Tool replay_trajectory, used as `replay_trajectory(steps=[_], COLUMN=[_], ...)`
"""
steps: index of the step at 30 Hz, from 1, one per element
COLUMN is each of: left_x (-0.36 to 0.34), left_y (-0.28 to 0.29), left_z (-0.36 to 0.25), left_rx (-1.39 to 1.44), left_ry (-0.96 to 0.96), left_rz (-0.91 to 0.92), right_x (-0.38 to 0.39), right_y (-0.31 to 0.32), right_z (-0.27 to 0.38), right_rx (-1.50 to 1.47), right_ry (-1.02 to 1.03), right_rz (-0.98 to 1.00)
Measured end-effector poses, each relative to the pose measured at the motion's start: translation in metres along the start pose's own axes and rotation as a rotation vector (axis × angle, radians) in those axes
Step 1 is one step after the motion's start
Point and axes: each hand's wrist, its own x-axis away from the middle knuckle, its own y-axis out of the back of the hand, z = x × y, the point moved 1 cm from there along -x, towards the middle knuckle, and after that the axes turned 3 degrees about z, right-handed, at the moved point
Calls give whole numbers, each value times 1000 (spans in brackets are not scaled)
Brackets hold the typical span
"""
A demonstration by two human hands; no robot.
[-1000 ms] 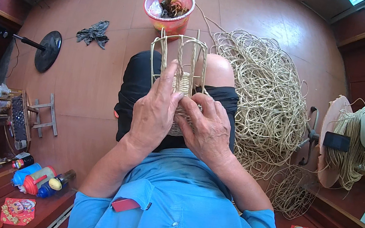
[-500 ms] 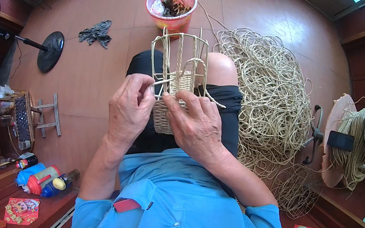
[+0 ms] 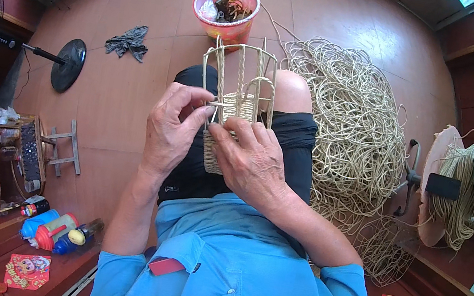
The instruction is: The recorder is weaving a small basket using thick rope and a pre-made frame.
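A half-woven basket (image 3: 211, 155) of pale twisted cord rests on my lap between my thighs. Its tall open frame (image 3: 240, 69), with uprights wrapped in cord, points away from me. At the frame's left side, my left hand (image 3: 171, 135) pinches a pale cord (image 3: 217, 104) between thumb and forefinger. My right hand (image 3: 255, 159) is wrapped over the near right part of the basket, steadying it with its fingers on the weave. The palm side of that hand and part of the weave are hidden.
A large heap of loose cord (image 3: 348, 129) lies on the floor to the right, beside my knee. Ahead stands a pink bucket (image 3: 226, 29). A fan base (image 3: 67, 65) and dark cloth (image 3: 128, 41) are at left; a round board with coiled cord (image 3: 462, 181) is at right.
The basket has shifted slightly to the right. My left fingers have come closer to its frame, and the cord end that stuck out right of my right hand no longer shows.
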Motion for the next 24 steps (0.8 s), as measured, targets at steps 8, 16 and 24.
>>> replay_trajectory(steps=[8,16,24], left_x=[11,30,35], left_y=[-4,-3,11], left_z=[26,52,53], left_rx=[581,1218,1660], left_ry=[356,543,533], left_rz=[97,116,155], right_x=[-1,-2,-3], right_y=[3,1,1], right_z=[3,7,9], right_rx=[-30,-41,-32], right_ry=[-34,-50,-51], right_rz=[54,11,-23])
